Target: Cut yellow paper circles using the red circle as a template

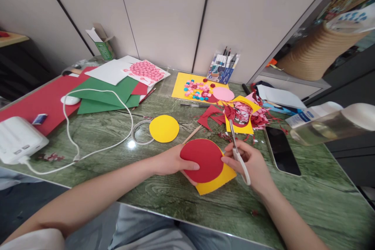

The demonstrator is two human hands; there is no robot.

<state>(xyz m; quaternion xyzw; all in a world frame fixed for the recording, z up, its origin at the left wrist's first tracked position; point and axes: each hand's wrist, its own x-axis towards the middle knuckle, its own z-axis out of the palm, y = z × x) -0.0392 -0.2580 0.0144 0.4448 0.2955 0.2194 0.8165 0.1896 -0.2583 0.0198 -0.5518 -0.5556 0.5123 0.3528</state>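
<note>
My left hand (183, 164) grips a red paper circle (203, 156) together with a yellow paper piece (215, 181) lying under it, the thumb flat on top of the red. Yellow shows below and to the right of the circle. In my right hand (249, 162) are white-handled scissors (240, 164), their blades pointing away from me and up. The right fingertips reach the circle's right edge. Left of the circle, a yellow paper circle (164, 128) overlaps a roll of clear tape (142, 133). A wooden pencil (191, 134) rests just beyond my left hand.
Paper scraps (241, 113) pile up beyond the scissors. A phone (283, 150) lies right, near a tilted bottle (331, 125). Small coloured balls (199, 89) sit on yellow paper at the back. Left are green sheets (108, 93), a white charger (19, 140) and its looping cable (102, 150).
</note>
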